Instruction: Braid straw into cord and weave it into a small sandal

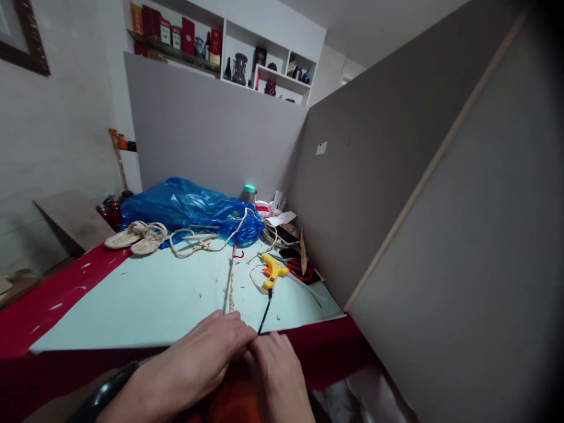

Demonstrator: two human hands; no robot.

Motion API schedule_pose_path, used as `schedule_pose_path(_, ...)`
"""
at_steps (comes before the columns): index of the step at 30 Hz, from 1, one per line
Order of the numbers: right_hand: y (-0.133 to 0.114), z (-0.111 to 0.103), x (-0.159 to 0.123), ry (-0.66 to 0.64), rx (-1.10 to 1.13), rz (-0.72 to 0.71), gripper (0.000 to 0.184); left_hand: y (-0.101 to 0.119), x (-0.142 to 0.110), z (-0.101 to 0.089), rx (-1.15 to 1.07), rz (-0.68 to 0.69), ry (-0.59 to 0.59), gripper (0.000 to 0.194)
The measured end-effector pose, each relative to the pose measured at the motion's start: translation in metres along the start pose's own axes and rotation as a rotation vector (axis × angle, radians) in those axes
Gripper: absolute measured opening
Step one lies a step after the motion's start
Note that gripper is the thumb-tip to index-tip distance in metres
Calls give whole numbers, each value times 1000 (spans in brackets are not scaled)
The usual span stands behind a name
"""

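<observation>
A slender, pale tan braided straw cord lies along the middle of the desk, its long axis running almost straight from the near edge toward the back. Its far end points away from the person, at a small red hook-shaped piece; its near part passes out of sight behind the left hand. The left hand and the right hand meet at the near edge, fingers curled inward and touching; what they grip is hidden, so whether they are closed on the cord cannot be told.

To the right of the cord, a yellow plastic glue gun with an orange trigger lies with its nozzle toward the upper left, its black cable running down toward the hands. Red-handled scissors lie beyond it.

The working surface is a flat, pale green sheet over deep red cloth. On its far left rests a pair of pale woven straw sandals, just in front of a crumpled, translucent blue plastic bag; a jar with a teal lid stands behind the bag.

Plain grey panels enclose the back and right side. Above the rear panel, white wall shelving holds boxes, bottles and dark vases; a dark brown picture frame hangs at upper left.
</observation>
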State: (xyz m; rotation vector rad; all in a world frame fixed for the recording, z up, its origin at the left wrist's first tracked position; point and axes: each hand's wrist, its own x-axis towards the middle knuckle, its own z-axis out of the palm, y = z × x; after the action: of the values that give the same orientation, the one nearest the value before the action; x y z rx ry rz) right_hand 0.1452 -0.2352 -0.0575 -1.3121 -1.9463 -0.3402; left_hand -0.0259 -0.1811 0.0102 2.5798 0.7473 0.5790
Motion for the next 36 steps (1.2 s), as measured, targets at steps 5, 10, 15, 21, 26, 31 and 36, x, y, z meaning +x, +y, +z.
schedule_pose_path(5, 5, 2, 27, -40, -65, -47, 28, -12, 23, -22, 96, -123, -219, 23)
schedule_pose_path(10, 16, 5, 54, -80, -77, -115, 25, -22, 45, -39, 92, -202, -247, 24)
schedule_pose_path(15, 31, 10, 71, -166, -109, -275, 23, -31, 60, -43, 62, -261, -293, 21)
schedule_pose_path(21, 60, 4, 96, -287, -30, -358, 21, -52, 83, -64, -38, -279, -370, 16)
schedule_pose_path(26, 77, 9, 114, -500, -20, -428, 17, -105, 113, -80, 76, -434, -187, 27)
schedule_pose_path(31, 91, 19, 116, -552, -12, -437, 18, -151, 125, -58, 244, -516, -111, 36)
schedule_pose_path(36, 113, -8, 138, -554, 314, -326, 17, -172, 119, -55, 222, -450, -68, 31)
